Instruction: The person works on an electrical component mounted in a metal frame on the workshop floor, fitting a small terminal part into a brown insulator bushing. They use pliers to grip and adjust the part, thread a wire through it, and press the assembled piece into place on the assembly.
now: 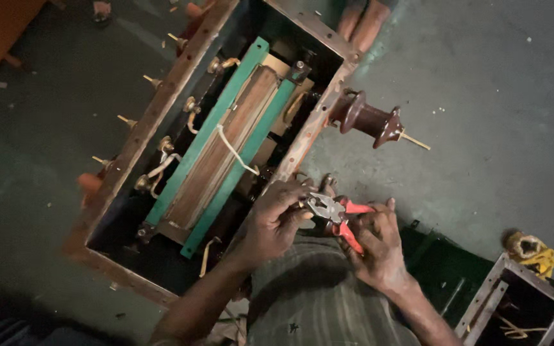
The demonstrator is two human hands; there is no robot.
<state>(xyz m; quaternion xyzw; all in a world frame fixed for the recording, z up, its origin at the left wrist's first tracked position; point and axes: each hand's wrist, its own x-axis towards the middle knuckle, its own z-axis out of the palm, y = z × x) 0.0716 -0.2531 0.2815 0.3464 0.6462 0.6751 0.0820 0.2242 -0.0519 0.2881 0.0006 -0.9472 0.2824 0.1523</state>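
Note:
My right hand [378,247] grips the red handles of a pair of pliers [336,214], whose metal jaws point left toward the tank's rim. My left hand [277,214] pinches a small part right at the pliers' jaws, beside the rusty flange of an open metal tank [161,96]. Inside the tank sits a core with green clamp bars [226,106] and a brown laminated top, tied with a pale tape loop. A second brown bushing lies partly hidden under my hands.
A brown ceramic bushing [370,120] with a brass stud sticks out of the tank's right wall. Several brass terminals line the left wall. A second open metal box [514,301] and a yellow rag [532,251] lie at lower right. Someone's feet [361,22] stand at the top.

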